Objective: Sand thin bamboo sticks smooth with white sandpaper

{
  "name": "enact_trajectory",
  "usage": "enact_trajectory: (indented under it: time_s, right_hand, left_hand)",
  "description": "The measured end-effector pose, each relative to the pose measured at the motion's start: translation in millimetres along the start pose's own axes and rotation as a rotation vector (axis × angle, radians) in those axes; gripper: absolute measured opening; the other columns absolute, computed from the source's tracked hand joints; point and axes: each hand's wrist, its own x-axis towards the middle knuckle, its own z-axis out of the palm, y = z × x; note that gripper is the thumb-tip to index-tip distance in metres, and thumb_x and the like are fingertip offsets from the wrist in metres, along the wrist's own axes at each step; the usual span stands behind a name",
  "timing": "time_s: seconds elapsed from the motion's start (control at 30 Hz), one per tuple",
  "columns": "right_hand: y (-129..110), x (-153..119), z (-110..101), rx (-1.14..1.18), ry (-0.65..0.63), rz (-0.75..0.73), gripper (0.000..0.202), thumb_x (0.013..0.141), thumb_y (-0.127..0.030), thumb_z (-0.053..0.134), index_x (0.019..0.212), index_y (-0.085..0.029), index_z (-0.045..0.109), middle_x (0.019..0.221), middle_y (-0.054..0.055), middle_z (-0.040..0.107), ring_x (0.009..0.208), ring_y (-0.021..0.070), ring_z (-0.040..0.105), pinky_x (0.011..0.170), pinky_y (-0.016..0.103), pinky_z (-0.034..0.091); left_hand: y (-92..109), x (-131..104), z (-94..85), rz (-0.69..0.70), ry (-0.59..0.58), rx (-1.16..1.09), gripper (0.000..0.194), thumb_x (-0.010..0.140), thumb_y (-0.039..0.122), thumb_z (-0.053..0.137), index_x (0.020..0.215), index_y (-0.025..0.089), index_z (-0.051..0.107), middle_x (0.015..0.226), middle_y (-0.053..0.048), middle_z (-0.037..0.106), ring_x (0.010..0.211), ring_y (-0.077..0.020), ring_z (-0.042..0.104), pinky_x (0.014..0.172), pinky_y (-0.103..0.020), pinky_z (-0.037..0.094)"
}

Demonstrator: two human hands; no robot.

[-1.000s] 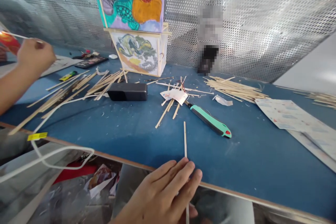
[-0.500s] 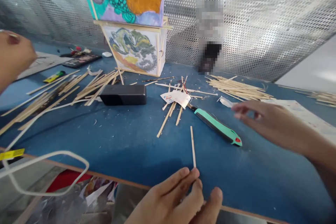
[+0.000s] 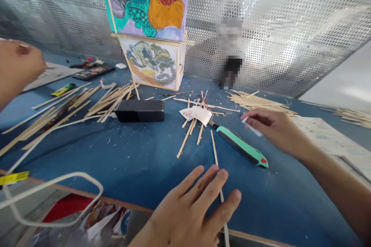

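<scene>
My left hand [image 3: 197, 208] lies at the front edge of the blue table, fingers spread over a thin wooden strip [image 3: 214, 148] that runs beneath them. At the right, my right hand [image 3: 271, 127] pinches a small white scrap [image 3: 253, 126] between thumb and fingers. Between my hands rests a green and black cutter [image 3: 242, 146]. Its blade end touches a curved piece of printed paper [image 3: 197, 113], which lies on several short sticks.
Another person's hand [image 3: 20, 69] is at the far left. A black box [image 3: 140, 110] with a white cable [image 3: 55, 125] sits left of centre. Stick piles [image 3: 257, 101] lie on both sides. A painted paper lantern [image 3: 153, 61] stands behind; a printed sheet [image 3: 330, 135] lies right.
My right hand has closed on the white scrap and lifted it slightly. My left fingers have spread from a bunched pose, and more of the strip shows. The view has shifted a little.
</scene>
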Motion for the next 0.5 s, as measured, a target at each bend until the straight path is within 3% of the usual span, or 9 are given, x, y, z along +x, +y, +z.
enact_trajectory:
  time_s: [0.07,0.13,0.23,0.33,0.43,0.5]
  right_hand:
    - [-35.4,-22.2,10.3,0.033,0.017,-0.065,0.023,0.105,-0.039,0.056,0.108,-0.026,0.075,0.098,0.002,0.08,0.082,0.0168,0.075,0.068,0.028,0.06]
    - [-67.6,-43.8,26.3,-0.063,0.114,-0.312,0.021,0.104,-0.02,0.054,0.109,-0.02,0.075,0.105,0.006,0.079,0.093,0.0185,0.076,0.081,0.031,0.062]
    - [-94.0,-65.9,47.0,-0.219,0.115,-0.519,0.023,0.102,-0.011,0.052,0.106,-0.011,0.075,0.096,0.011,0.077,0.09,0.0236,0.076,0.078,0.037,0.064]
    - [-92.7,-75.3,50.0,-0.228,-0.003,-0.581,0.027,0.102,-0.01,0.049,0.11,-0.009,0.074,0.105,0.013,0.076,0.097,0.0261,0.075,0.081,0.04,0.066]
    - [-81.4,-78.5,40.8,-0.158,-0.12,-0.622,0.036,0.102,-0.006,0.044,0.124,-0.012,0.071,0.126,0.013,0.073,0.115,0.0242,0.071,0.094,0.039,0.064]
    - [-76.0,-78.5,35.2,-0.134,-0.146,-0.651,0.039,0.102,-0.004,0.043,0.131,-0.011,0.069,0.127,0.012,0.073,0.118,0.0234,0.068,0.099,0.038,0.062]
  left_hand:
    - [9.6,-9.9,2.6,0.003,0.109,-0.016,0.048,0.104,0.039,0.059,0.151,0.025,0.058,0.152,-0.006,0.062,0.145,-0.0244,0.054,0.122,-0.041,0.045]
    - [17.7,-17.1,4.6,0.041,0.176,-0.04,0.037,0.103,0.034,0.063,0.138,0.025,0.068,0.142,-0.001,0.069,0.139,-0.0188,0.059,0.123,-0.035,0.044]
    - [23.3,-22.3,6.9,0.031,0.212,-0.074,0.026,0.103,0.03,0.063,0.125,0.022,0.075,0.131,0.001,0.074,0.131,-0.0154,0.063,0.123,-0.031,0.043]
    - [22.7,-22.7,8.5,-0.002,0.241,-0.103,0.023,0.105,0.028,0.06,0.12,0.022,0.076,0.127,0.002,0.075,0.131,-0.0141,0.063,0.124,-0.032,0.042]
    - [21.6,-21.4,10.2,0.003,0.249,-0.091,0.023,0.105,0.026,0.059,0.12,0.024,0.077,0.128,0.004,0.075,0.13,-0.013,0.063,0.123,-0.032,0.043]
    - [22.2,-21.5,12.1,-0.015,0.247,-0.097,0.023,0.105,0.025,0.059,0.12,0.025,0.077,0.135,0.005,0.073,0.131,-0.0124,0.062,0.123,-0.031,0.043]
